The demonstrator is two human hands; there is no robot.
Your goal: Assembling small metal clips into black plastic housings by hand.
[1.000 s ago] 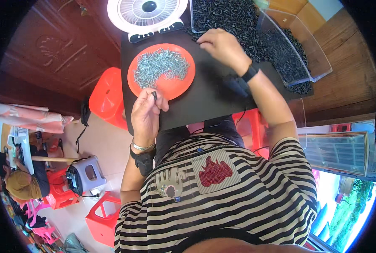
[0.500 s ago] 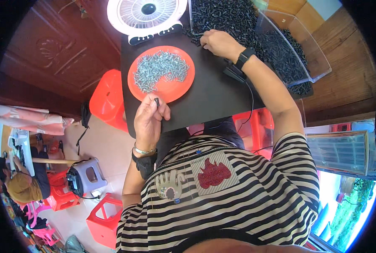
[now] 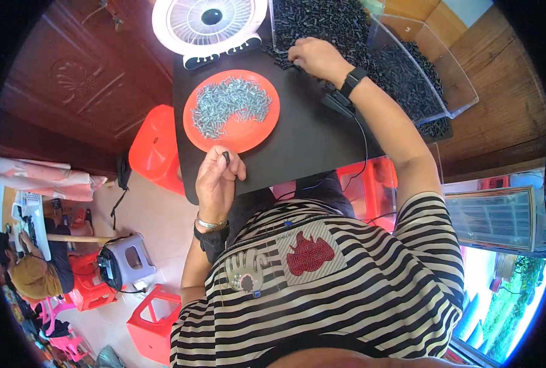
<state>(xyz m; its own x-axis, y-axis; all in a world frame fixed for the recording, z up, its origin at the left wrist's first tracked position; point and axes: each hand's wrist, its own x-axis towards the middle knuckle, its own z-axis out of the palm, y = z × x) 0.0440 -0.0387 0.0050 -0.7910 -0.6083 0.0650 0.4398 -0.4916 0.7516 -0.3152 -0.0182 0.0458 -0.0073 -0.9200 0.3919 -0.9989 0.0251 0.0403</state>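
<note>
My left hand (image 3: 216, 183) is at the near edge of the dark table, closed in a pinch on a small black plastic piece (image 3: 226, 157). Just beyond it lies a round orange-red plate (image 3: 248, 134) bearing a heap of small silver screws (image 3: 227, 101). At the far side, my right hand (image 3: 319, 60) rests by the edge of a big pile of small black plastic pieces (image 3: 322, 21). Its fingers are bent together and pointed down among the loose pieces; whatever they hold is hidden.
A white fan (image 3: 210, 24) stands beyond the plate. Right of the pile is a clear plastic bin (image 3: 463, 101). A black device (image 3: 339, 103) with a cable lies under my right wrist. Red stools (image 3: 156, 147) stand left of the table; another person (image 3: 37, 273) sits further left.
My left hand has drawn slightly nearer to me, away from the plate, still pinching the black piece. The right hand stays at the pile's edge with its fingers shifted a little.
</note>
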